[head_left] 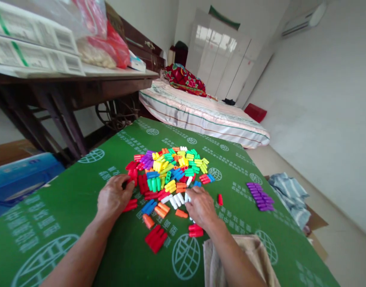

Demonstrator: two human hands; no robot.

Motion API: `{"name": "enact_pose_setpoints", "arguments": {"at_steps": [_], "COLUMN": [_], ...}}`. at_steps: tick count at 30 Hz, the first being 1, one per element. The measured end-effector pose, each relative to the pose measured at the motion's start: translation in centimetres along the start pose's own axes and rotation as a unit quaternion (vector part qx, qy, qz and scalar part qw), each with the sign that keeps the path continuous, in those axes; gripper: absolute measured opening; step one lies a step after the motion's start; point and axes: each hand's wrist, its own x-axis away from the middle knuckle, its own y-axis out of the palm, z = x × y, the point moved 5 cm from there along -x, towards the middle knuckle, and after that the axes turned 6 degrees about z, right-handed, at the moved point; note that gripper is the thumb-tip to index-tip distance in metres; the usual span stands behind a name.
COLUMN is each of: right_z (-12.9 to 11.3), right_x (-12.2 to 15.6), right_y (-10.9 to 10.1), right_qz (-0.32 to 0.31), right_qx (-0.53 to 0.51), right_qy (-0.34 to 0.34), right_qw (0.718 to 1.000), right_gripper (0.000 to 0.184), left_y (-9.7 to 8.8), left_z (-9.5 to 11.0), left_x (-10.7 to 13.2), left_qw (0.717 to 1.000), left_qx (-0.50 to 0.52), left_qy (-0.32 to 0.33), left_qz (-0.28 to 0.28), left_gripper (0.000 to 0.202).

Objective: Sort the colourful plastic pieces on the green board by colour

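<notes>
Short plastic tubes resembling pen caps lie heaped in many colours on a green board [225, 247]. At the heap's left edge, my left hand [114, 196] has thumb and finger closed on a red tube [132, 177], partly hidden. Lower right of the heap, my right hand [201, 205] curls its fingers around a white tube [187, 196], beside a row of white tubes [176, 201]. Nearer me are orange tubes [162, 210], blue tubes [149, 206] and a flat red group [156, 238]. More red tubes [195, 230] sit below my right hand.
Purple tubes [260, 196] form a separate row at right, and one red tube [220, 199] lies alone. A beige cloth [245, 255] is under my right forearm. Left stand a dark table [105, 85] with boxes [36, 44] and a blue container [24, 175]; a bed [201, 115] is behind.
</notes>
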Motion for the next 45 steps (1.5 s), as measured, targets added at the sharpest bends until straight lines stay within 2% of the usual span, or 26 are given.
{"name": "enact_pose_setpoints", "arguments": {"at_steps": [4, 8, 13, 18, 23, 31, 39, 45], "right_z": [2.4, 7.7, 14.7, 18.4, 19.9, 21.4, 21.2, 21.0], "right_x": [0.8, 3.0, 6.8, 9.5, 10.8, 12.5, 12.3, 12.7], "right_y": [-1.8, -3.6, -4.6, -4.9, -4.3, -3.7, -3.7, -4.3], "right_qz": [0.060, 0.116, 0.088, 0.043, 0.012, 0.014, -0.004, 0.003], "right_qx": [-0.046, -0.078, 0.012, 0.114, 0.151, 0.107, 0.137, 0.159], "right_qy": [0.047, 0.134, 0.248, 0.317, 0.339, 0.336, 0.312, 0.324], "right_qw": [0.996, 0.981, 0.965, 0.941, 0.929, 0.936, 0.940, 0.933], "right_gripper": [0.032, 0.039, 0.044, 0.047, 0.047, 0.048, 0.037, 0.037], "left_y": [-0.2, -0.3, -0.2, 0.0, 0.0, -0.1, 0.1, 0.2], "left_z": [0.2, 0.2, 0.1, 0.0, 0.1, 0.2, 0.0, 0.0], "left_x": [0.0, 0.0, -0.1, -0.2, -0.3, -0.3, -0.1, 0.1], "left_qw": [1.000, 1.000, 1.000, 1.000, 1.000, 1.000, 1.000, 1.000], "left_qx": [-0.005, -0.002, -0.001, -0.008, -0.008, -0.008, 0.001, 0.005], "left_qy": [-0.004, -0.011, -0.013, -0.003, -0.004, 0.005, 0.010, 0.022], "left_qz": [-0.013, -0.017, -0.011, -0.005, -0.004, -0.001, 0.004, 0.007], "left_gripper": [0.036, 0.035, 0.033, 0.032, 0.032, 0.034, 0.036, 0.032]}}
